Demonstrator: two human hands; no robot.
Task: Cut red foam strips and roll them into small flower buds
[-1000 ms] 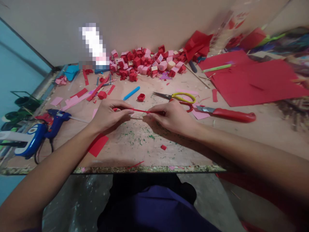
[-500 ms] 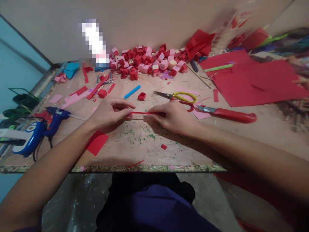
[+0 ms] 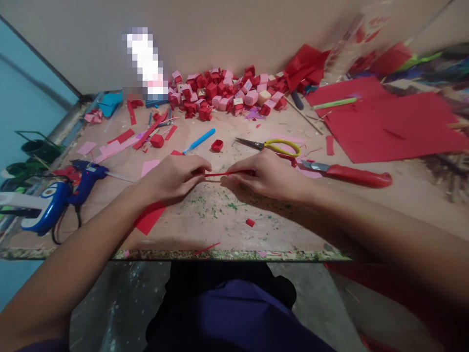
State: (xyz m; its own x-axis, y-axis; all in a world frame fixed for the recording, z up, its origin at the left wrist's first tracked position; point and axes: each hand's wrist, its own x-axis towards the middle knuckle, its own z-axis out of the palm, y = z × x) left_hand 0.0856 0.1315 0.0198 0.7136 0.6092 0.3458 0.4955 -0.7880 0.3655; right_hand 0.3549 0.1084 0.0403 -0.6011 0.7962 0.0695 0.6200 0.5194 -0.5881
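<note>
My left hand [image 3: 172,177] and my right hand [image 3: 269,175] both pinch a thin red paper strip [image 3: 220,173] just above the middle of the wooden table [image 3: 227,230]. Only a short stretch of the strip shows between the fingertips. Each hand's fingers are closed on one end of it. A red paper piece [image 3: 148,219] lies under my left wrist. Yellow-handled scissors [image 3: 273,145] lie just beyond my right hand.
A red-handled utility knife [image 3: 348,173] lies to the right. A blue glue gun [image 3: 86,178] and a blue tool [image 3: 40,210] sit at the left. A pile of red and pink paper cubes [image 3: 223,95] is at the back, red sheets [image 3: 388,122] at the right.
My hands have moved closer together, so less of the red strip shows between them. My left hand slid right along the strip.
</note>
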